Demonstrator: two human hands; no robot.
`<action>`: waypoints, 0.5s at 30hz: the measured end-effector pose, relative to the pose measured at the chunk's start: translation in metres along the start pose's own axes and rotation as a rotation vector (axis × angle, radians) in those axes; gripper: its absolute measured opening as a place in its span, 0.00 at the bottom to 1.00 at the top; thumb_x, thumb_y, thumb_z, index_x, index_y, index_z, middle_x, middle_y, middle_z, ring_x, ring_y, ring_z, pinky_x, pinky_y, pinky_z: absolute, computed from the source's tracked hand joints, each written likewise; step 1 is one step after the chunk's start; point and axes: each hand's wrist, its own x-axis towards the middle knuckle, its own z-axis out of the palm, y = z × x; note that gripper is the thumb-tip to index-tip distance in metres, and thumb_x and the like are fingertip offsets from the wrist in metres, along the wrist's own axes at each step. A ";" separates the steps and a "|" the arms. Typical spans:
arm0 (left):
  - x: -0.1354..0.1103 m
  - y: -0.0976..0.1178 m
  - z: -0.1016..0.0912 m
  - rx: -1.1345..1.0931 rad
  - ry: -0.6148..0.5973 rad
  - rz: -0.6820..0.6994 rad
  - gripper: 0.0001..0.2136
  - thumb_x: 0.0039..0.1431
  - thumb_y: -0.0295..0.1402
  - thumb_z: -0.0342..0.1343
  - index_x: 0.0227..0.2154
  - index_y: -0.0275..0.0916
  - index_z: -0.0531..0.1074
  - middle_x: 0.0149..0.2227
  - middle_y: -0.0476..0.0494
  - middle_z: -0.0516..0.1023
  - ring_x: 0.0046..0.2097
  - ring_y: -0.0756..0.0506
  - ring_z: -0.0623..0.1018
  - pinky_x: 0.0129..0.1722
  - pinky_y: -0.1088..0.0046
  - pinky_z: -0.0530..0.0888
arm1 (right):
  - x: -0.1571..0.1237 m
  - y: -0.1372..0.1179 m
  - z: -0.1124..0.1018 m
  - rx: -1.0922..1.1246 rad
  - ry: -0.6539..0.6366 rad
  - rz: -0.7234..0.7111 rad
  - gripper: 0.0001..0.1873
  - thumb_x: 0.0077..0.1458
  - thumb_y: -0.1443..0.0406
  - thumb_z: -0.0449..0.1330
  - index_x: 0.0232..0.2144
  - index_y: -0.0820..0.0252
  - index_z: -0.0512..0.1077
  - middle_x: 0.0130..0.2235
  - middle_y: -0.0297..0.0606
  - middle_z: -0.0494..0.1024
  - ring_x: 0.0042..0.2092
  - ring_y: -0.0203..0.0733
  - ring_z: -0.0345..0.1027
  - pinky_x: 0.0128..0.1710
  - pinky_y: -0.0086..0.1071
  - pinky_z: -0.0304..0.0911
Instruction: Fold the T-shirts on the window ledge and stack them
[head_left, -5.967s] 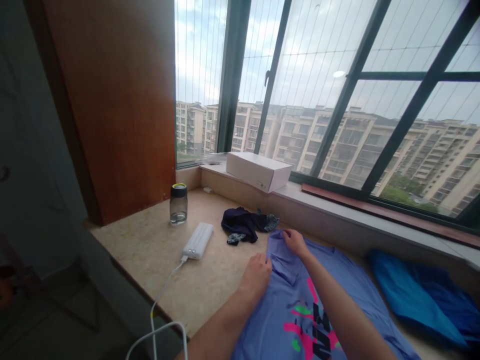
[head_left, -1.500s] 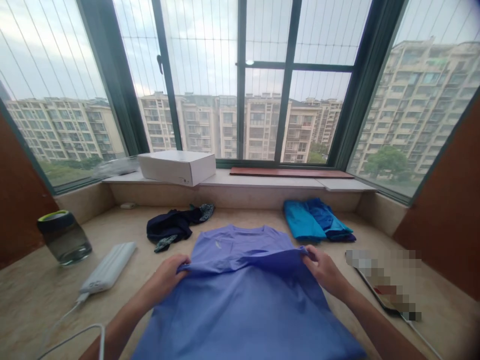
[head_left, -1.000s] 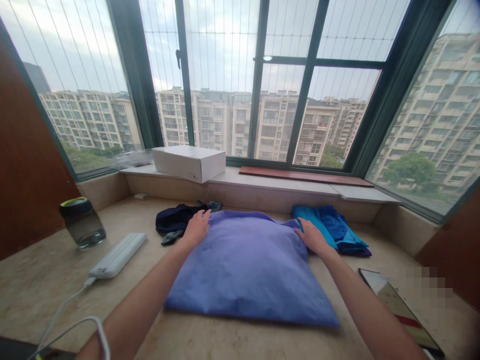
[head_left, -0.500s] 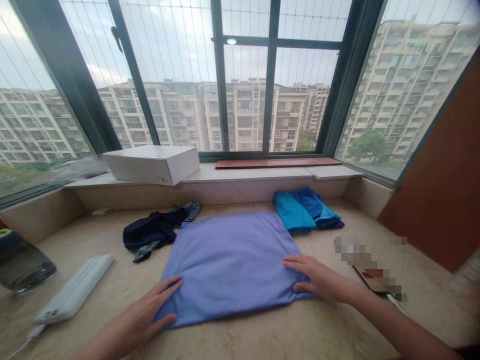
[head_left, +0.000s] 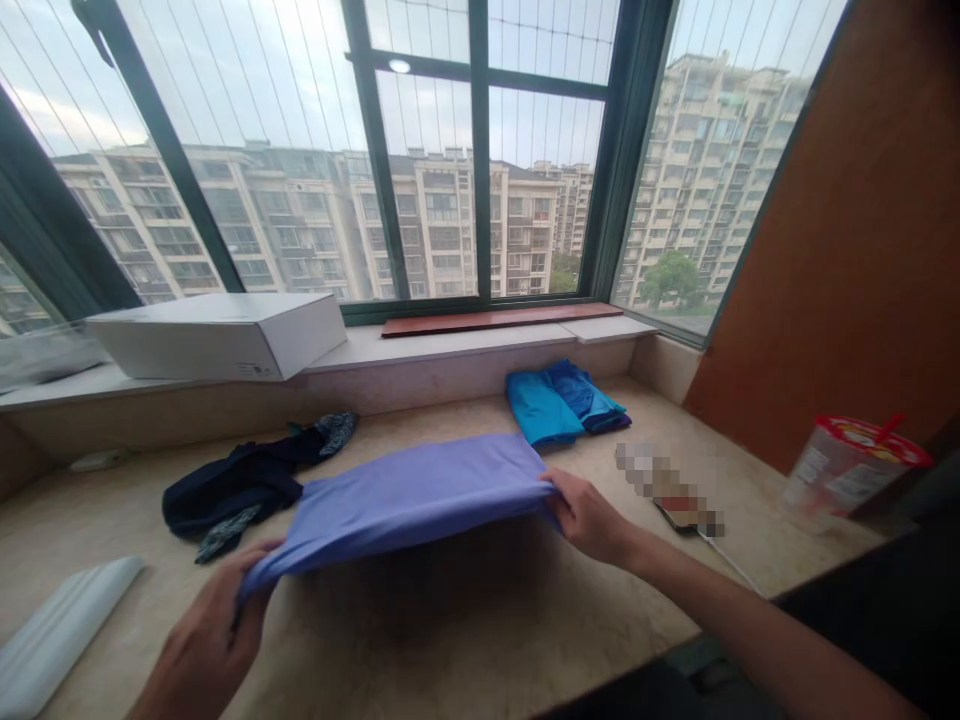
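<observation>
Dark green window frame [head_left: 480,150]: spanned the back, gave onto apartment blocks. Stone-patterned counter [head_left: 600,610]: stretched out below. Reddish-brown panel [head_left: 787,280]: stood at right. Lavender garment [head_left: 420,490]: was held over the middle of the counter, near edge raised, shadow beneath. White box [head_left: 210,340]: sat on the sill at left. Dark navy cloth [head_left: 232,485]: lay crumpled just beyond the garment's left end. Blue clothing [head_left: 559,400]: lay folded near the garment's far right corner. Left hand [head_left: 214,620]: gripped the garment's near left corner. Right hand [head_left: 592,515]: pinched the right end, well apart from the left. Red-lidded clear cup [head_left: 847,470]: stood at far right. White slab [head_left: 64,630]: lay at lower left, cut off by the view. Pixelated flat object [head_left: 679,505]: lay between right hand and cup. White cord [head_left: 731,565]: trailed from that object's near end.
</observation>
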 end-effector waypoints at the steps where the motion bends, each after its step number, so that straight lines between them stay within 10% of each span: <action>1: 0.002 0.005 -0.010 0.004 0.061 -0.049 0.16 0.64 0.47 0.47 0.50 0.49 0.67 0.46 0.46 0.82 0.43 0.38 0.82 0.42 0.64 0.79 | 0.001 -0.011 -0.012 0.076 0.023 0.017 0.11 0.65 0.69 0.51 0.45 0.61 0.72 0.38 0.40 0.78 0.39 0.43 0.71 0.41 0.34 0.65; 4: 0.017 0.027 -0.042 0.017 0.242 -0.203 0.19 0.64 0.53 0.46 0.49 0.48 0.68 0.36 0.50 0.79 0.33 0.42 0.79 0.29 0.69 0.76 | 0.014 -0.040 -0.049 0.284 0.054 0.072 0.12 0.66 0.60 0.53 0.40 0.60 0.73 0.32 0.34 0.74 0.33 0.38 0.67 0.33 0.29 0.62; 9: 0.065 0.067 -0.075 -0.042 0.314 -0.282 0.18 0.61 0.50 0.53 0.47 0.46 0.73 0.43 0.47 0.81 0.43 0.40 0.80 0.42 0.65 0.77 | 0.057 -0.045 -0.074 0.468 -0.022 0.143 0.17 0.61 0.53 0.59 0.33 0.62 0.75 0.30 0.35 0.75 0.31 0.36 0.68 0.29 0.27 0.63; 15: 0.092 0.035 -0.025 0.163 -0.042 -0.297 0.23 0.62 0.45 0.50 0.54 0.36 0.71 0.47 0.35 0.80 0.49 0.36 0.80 0.52 0.59 0.75 | 0.095 -0.022 -0.036 0.083 -0.001 0.162 0.18 0.65 0.56 0.62 0.50 0.62 0.73 0.49 0.41 0.77 0.45 0.44 0.75 0.44 0.40 0.73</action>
